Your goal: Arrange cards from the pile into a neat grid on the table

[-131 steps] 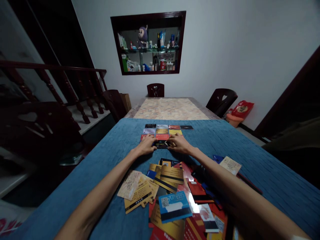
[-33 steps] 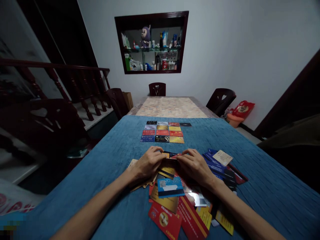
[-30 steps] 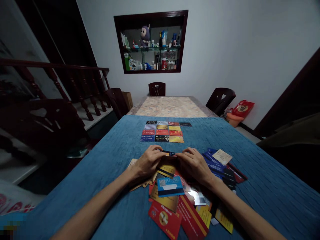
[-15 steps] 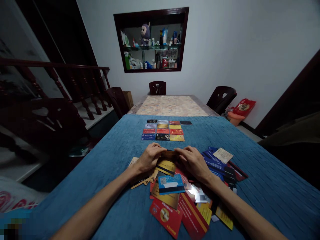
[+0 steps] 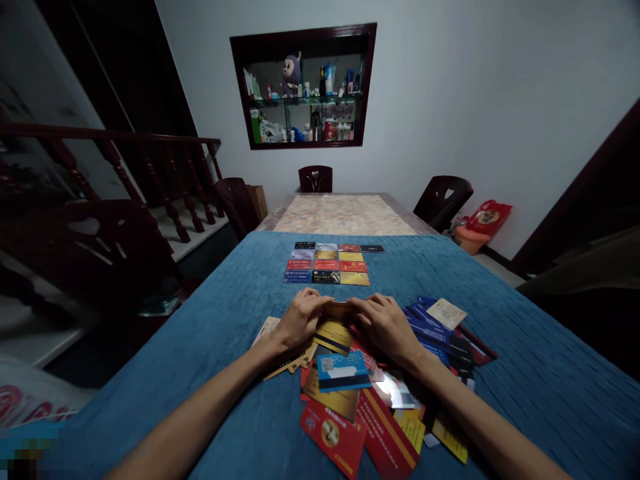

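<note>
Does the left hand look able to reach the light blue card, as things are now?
Probably yes: the light blue card lies uncovered, close to the left hand. However, this hand and the right hand seem to hold a second card, so it may need to let go.

Around the surface we see dark chairs; behind it, a pale wall with a niche; left of it, a railing.

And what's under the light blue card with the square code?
A gold card sticks out past the near edge of the light blue card. Whatever else lies right beneath is covered, so I can't tell.
</note>
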Action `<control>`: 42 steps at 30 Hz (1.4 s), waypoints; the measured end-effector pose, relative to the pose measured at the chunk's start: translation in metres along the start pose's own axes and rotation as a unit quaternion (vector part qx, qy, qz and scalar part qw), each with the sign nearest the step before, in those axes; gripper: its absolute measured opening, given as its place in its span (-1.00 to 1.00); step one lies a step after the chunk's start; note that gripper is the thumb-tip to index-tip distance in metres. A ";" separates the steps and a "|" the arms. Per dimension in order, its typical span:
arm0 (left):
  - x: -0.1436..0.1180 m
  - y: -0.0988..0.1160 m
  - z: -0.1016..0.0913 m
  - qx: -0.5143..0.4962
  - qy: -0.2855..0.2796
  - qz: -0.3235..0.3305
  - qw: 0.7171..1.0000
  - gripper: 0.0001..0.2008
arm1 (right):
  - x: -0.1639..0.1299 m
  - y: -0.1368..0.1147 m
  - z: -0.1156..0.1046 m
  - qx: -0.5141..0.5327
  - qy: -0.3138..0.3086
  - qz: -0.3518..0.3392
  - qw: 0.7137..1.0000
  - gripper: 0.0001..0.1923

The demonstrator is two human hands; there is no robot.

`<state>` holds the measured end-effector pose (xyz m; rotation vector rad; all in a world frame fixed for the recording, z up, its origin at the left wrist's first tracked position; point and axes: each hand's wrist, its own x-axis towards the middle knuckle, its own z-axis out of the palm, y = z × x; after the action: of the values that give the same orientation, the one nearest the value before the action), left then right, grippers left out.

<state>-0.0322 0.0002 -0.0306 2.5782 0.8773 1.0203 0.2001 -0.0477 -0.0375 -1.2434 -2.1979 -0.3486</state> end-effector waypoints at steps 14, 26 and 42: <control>0.004 0.000 -0.006 -0.040 0.068 -0.052 0.996 -0.61 | 0.006 -0.008 -0.005 -0.057 0.008 -0.028 0.998 -0.55; 0.006 0.001 -0.005 -0.059 0.078 -0.062 0.993 -0.66 | 0.008 -0.005 -0.001 -0.089 0.048 -0.065 0.993 -0.60; 0.014 -0.003 -0.014 0.044 -0.017 0.018 0.999 -0.48 | 0.024 0.014 -0.008 -0.080 0.011 -0.064 0.995 -0.56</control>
<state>-0.0353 0.0115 -0.0139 2.6859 0.8895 0.9637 0.2058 -0.0274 -0.0172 -1.1777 -2.2726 -0.5969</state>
